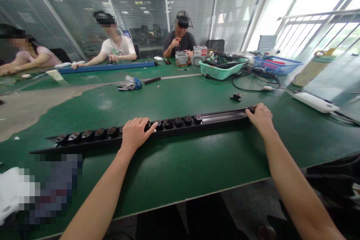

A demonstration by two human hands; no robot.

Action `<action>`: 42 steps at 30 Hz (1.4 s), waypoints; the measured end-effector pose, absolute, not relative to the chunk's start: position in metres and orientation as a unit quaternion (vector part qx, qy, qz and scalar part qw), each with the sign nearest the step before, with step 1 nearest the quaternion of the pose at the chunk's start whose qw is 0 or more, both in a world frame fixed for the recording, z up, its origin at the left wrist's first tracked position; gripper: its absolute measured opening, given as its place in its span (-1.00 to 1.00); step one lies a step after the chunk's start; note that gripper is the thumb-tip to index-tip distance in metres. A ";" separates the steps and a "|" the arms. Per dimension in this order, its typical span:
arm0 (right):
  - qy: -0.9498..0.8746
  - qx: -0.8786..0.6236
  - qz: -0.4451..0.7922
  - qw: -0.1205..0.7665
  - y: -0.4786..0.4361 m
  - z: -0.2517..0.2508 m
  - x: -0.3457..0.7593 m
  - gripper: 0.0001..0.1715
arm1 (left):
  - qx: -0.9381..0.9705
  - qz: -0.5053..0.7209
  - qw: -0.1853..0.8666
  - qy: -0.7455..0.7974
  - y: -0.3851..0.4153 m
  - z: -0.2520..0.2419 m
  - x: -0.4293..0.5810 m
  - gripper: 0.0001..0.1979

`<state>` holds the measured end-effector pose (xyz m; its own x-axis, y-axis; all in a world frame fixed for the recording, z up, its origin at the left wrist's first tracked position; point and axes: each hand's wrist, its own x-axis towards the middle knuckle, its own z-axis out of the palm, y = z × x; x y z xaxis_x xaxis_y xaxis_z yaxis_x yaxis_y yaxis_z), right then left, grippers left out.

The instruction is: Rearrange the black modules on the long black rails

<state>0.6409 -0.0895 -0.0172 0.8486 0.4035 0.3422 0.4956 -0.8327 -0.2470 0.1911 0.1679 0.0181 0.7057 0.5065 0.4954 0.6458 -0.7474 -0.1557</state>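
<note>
A long black power strip [174, 129] lies slantwise across the green table, rising toward the right in view. Several round black socket modules [177, 122] sit in a row along its left and middle stretch, while its right stretch shows a bare, shiny channel [225, 116]. My left hand [136, 133] is closed over the strip near its middle, covering some sockets, thumb on the near side. At the right end my right hand [261, 118] is closed on the strip's tip, beside a small dark piece partly hidden by the fingers. A loose black module [236, 97] rests beyond the strip.
Grey-blue gloves [129, 83] and a short black bar [152, 81] lie farther back. A green basket of cables [222, 70], a blue basket [277, 65] and a white extension block [315, 102] stand right. Three people sit opposite, one touching a long blue bar [112, 66].
</note>
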 end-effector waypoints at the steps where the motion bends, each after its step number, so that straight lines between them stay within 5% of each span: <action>1: -0.237 -0.947 -0.140 0.167 -0.090 -0.017 0.641 -0.44 | -0.909 -0.217 0.162 -0.317 0.168 0.018 0.191 -0.47; 42: -0.139 -0.963 -0.147 0.176 -0.114 -0.018 0.674 -0.47 | -0.910 -0.225 0.157 -0.312 0.168 0.017 0.191 -0.47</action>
